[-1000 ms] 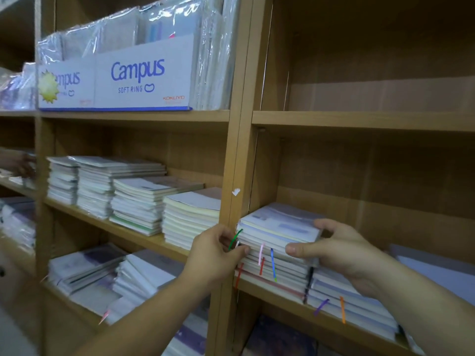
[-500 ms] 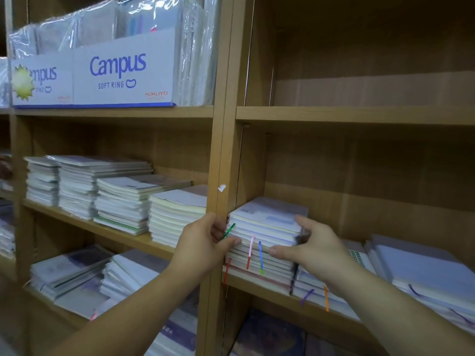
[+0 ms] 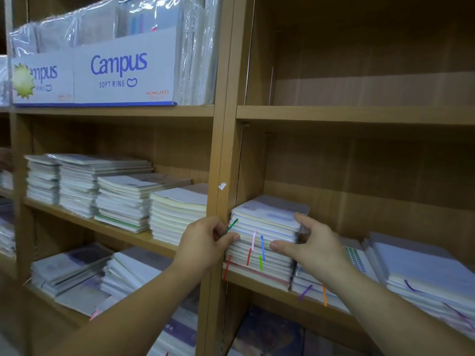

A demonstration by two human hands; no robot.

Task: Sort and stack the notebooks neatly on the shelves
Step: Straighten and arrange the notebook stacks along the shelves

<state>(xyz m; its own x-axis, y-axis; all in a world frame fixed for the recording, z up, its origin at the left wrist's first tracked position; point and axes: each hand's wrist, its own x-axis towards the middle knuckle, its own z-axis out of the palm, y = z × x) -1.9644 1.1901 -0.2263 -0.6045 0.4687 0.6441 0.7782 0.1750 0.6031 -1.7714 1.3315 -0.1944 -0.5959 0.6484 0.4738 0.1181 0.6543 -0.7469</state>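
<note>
A stack of pale notebooks [image 3: 267, 227] with coloured ribbon markers sits on the wooden shelf [image 3: 270, 287], pushed against the upright divider [image 3: 218, 176]. My left hand [image 3: 205, 244] grips the stack's front left corner, thumb on the page edges, fingers curled round the side. My right hand [image 3: 311, 246] holds the stack's right side, thumb along the front edges and fingers curled on the right edge. A lower stack [image 3: 331, 291] lies right of it, partly hidden by my right arm.
Another notebook stack [image 3: 424, 273] lies at the far right of the same shelf. The left bay holds several stacks [image 3: 123, 196] and, above, Campus display boxes [image 3: 118, 73] with wrapped notebooks. The upper right compartment [image 3: 359, 60] holds nothing. More notebooks lie on lower shelves [image 3: 133, 273].
The stack has slid further back and left against the divider, with both hands staying on its sides. The view has shifted right, showing more of the right-hand stacks.
</note>
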